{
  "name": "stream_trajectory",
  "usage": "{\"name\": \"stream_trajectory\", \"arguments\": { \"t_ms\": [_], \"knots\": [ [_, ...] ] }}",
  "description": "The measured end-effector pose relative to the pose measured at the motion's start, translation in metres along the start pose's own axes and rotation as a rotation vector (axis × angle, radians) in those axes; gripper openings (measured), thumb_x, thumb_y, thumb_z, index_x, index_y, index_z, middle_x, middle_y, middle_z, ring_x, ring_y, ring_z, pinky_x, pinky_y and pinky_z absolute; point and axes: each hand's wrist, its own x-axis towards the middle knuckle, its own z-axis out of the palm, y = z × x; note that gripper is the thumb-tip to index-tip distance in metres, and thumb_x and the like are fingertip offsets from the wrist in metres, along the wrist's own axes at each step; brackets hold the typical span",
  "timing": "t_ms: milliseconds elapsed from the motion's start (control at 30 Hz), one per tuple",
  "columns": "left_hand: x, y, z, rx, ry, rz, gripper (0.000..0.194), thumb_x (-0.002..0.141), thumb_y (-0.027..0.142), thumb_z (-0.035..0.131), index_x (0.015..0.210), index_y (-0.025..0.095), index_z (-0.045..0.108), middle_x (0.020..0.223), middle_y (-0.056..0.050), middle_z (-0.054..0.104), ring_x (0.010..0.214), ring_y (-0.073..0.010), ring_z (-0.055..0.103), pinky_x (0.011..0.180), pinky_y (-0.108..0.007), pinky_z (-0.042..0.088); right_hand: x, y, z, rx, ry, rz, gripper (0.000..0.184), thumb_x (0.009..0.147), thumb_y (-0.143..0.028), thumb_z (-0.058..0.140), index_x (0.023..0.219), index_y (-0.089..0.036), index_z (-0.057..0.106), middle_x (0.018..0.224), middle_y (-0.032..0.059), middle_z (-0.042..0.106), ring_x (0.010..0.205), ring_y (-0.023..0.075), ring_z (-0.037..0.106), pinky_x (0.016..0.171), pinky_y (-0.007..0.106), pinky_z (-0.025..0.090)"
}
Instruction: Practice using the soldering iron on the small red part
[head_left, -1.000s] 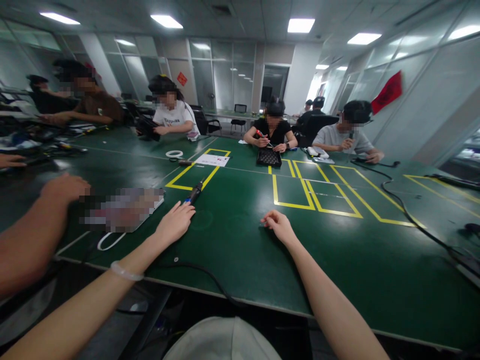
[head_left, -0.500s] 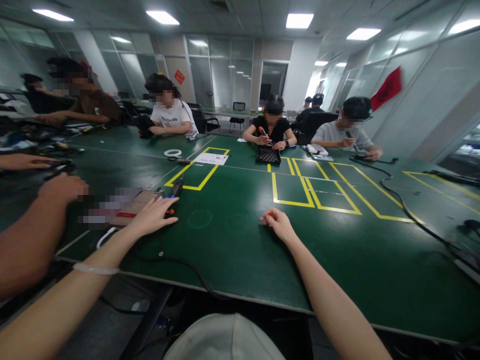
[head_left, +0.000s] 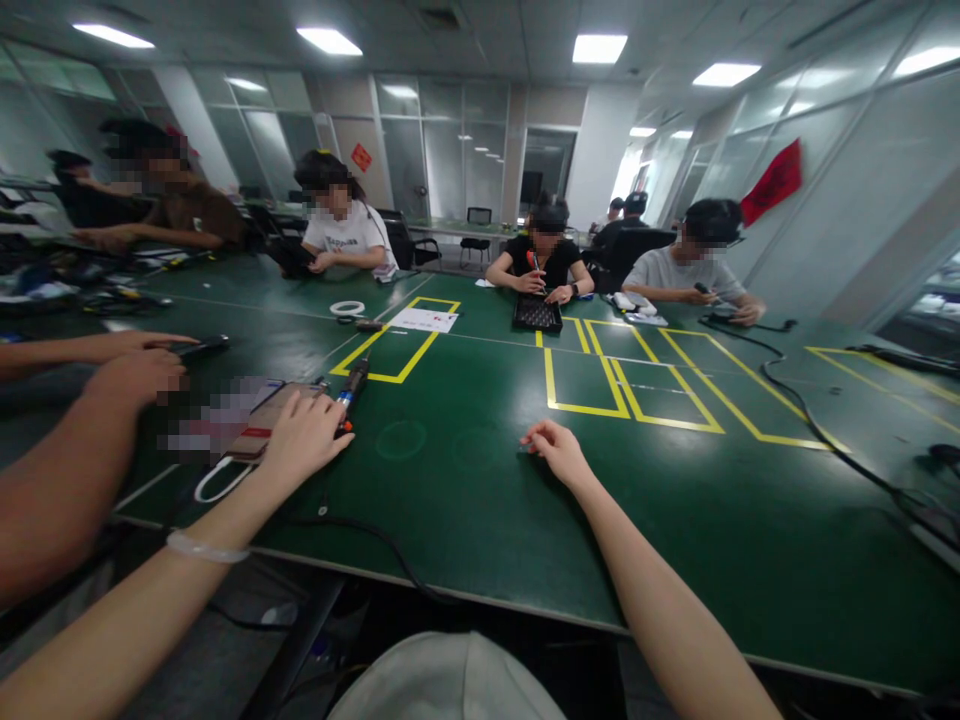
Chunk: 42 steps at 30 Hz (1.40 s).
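Observation:
My left hand [head_left: 306,440] lies palm down over a brown phone case or wallet [head_left: 251,432]. Its fingers are extended, with the thumb beside a slim dark tool with a blue band and an orange end [head_left: 355,385], which looks like an electric screwdriver. The hand seems to hold nothing, though its underside is hidden. My right hand [head_left: 559,452] rests on the green table [head_left: 465,520], its thumb and fingers pinched together. A tiny clear piece [head_left: 523,449] shows at the fingertips, too small to name.
At the left, a co-worker's hands [head_left: 139,375] are close to my left arm, by a dark device [head_left: 202,348]. Yellow tape outlines [head_left: 589,408], a paper sheet [head_left: 426,320] and a white tape roll [head_left: 347,309] lie farther off. Across sits a person with a black tray [head_left: 537,313]. Black cables [head_left: 795,390] cross the right.
My left hand has drawn its spread fingers closer together and shifted slightly left over the case. The co-worker's hand at left has moved right with the dark device. My right hand stays put.

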Motion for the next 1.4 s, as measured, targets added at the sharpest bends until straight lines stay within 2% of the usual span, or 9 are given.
{"name": "stream_trajectory", "arguments": {
  "t_ms": [200, 333, 433, 533, 667, 767, 1000, 1267, 1400],
  "knots": [
    [0.002, 0.012, -0.011, -0.076, 0.075, -0.046, 0.034, 0.086, 0.035, 0.039, 0.09, 0.013, 0.064, 0.095, -0.018, 0.067, 0.101, -0.033, 0.057, 0.108, -0.051, 0.021, 0.0, 0.0, 0.0, 0.009, -0.005, -0.005, 0.01, 0.083, -0.025, 0.049, 0.083, -0.019, 0.057, 0.083, 0.0034, 0.072, 0.066, 0.0139, 0.064, 0.064, 0.026, 0.048],
    [0.016, 0.033, -0.028, -0.277, 0.012, -0.078, 0.035, 0.088, 0.039, 0.038, 0.092, 0.016, 0.063, 0.085, -0.012, 0.069, 0.091, -0.0295, 0.063, 0.101, -0.048, 0.032, 0.001, 0.001, 0.0, 0.009, -0.007, -0.007, 0.01, 0.082, -0.025, 0.05, 0.083, -0.019, 0.057, 0.083, 0.0031, 0.072, 0.065, 0.0135, 0.064, 0.064, 0.026, 0.048],
    [0.034, 0.074, -0.046, -0.596, -0.115, -0.042, 0.036, 0.089, 0.047, 0.039, 0.1, 0.021, 0.062, 0.089, -0.006, 0.07, 0.084, -0.0242, 0.065, 0.081, -0.036, 0.045, 0.001, 0.0, 0.001, 0.032, -0.005, -0.016, 0.011, 0.082, -0.027, 0.051, 0.084, -0.018, 0.057, 0.083, 0.0033, 0.072, 0.064, 0.0131, 0.064, 0.061, 0.025, 0.047],
    [0.055, 0.133, -0.056, -1.01, -0.192, 0.138, 0.039, 0.091, 0.048, 0.039, 0.104, 0.021, 0.063, 0.087, -0.003, 0.07, 0.08, -0.0178, 0.064, 0.073, -0.029, 0.046, 0.0, -0.004, 0.002, 0.098, -0.02, -0.02, 0.014, 0.083, -0.031, 0.053, 0.086, -0.018, 0.058, 0.078, 0.003, 0.07, 0.061, 0.0126, 0.061, 0.057, 0.024, 0.046],
    [0.076, 0.205, -0.047, -1.392, -0.281, 0.207, 0.043, 0.091, 0.041, 0.039, 0.113, 0.014, 0.064, 0.09, -0.006, 0.069, 0.072, -0.0143, 0.061, 0.069, -0.027, 0.047, -0.001, -0.014, 0.002, 0.234, -0.078, 0.036, 0.027, 0.084, -0.044, 0.055, 0.084, -0.018, 0.058, 0.069, 0.0021, 0.067, 0.054, 0.0115, 0.059, 0.05, 0.022, 0.044],
    [0.077, 0.232, -0.035, -1.427, -0.303, 0.239, 0.042, 0.093, 0.036, 0.037, 0.115, 0.013, 0.064, 0.088, -0.006, 0.068, 0.072, -0.0139, 0.059, 0.07, -0.027, 0.047, -0.002, -0.018, 0.002, 0.323, -0.114, 0.077, 0.036, 0.084, -0.053, 0.054, 0.081, -0.017, 0.057, 0.064, 0.0012, 0.065, 0.05, 0.0108, 0.057, 0.047, 0.022, 0.044],
    [0.062, 0.231, -0.036, -1.174, -0.149, 0.391, 0.037, 0.096, 0.034, 0.036, 0.113, 0.02, 0.066, 0.09, -0.005, 0.063, 0.087, -0.0165, 0.059, 0.081, -0.028, 0.045, -0.003, -0.015, 0.003, 0.294, -0.117, 0.078, 0.038, 0.083, -0.054, 0.057, 0.075, -0.017, 0.054, 0.055, -0.0015, 0.061, 0.044, 0.0091, 0.053, 0.042, 0.02, 0.04],
    [0.06, 0.235, -0.03, -1.412, -0.208, 0.285, 0.043, 0.092, 0.038, 0.044, 0.131, 0.019, 0.049, 0.09, -0.002, 0.066, 0.078, -0.0139, 0.062, 0.075, -0.026, 0.046, -0.003, -0.017, 0.003, 0.347, -0.108, 0.093, 0.034, 0.08, -0.051, 0.061, 0.078, -0.017, 0.054, 0.061, -0.0009, 0.062, 0.049, 0.0096, 0.055, 0.047, 0.021, 0.042],
    [0.059, 0.232, -0.029, -1.385, -0.249, 0.164, 0.04, 0.092, 0.049, 0.04, 0.112, 0.019, 0.058, 0.076, 0.0, 0.065, 0.068, -0.014, 0.062, 0.067, -0.025, 0.046, -0.003, -0.016, 0.003, 0.365, -0.098, 0.084, 0.036, 0.079, -0.053, 0.062, 0.081, -0.018, 0.054, 0.062, -0.0006, 0.063, 0.05, 0.01, 0.055, 0.049, 0.022, 0.043]
  ]
}}
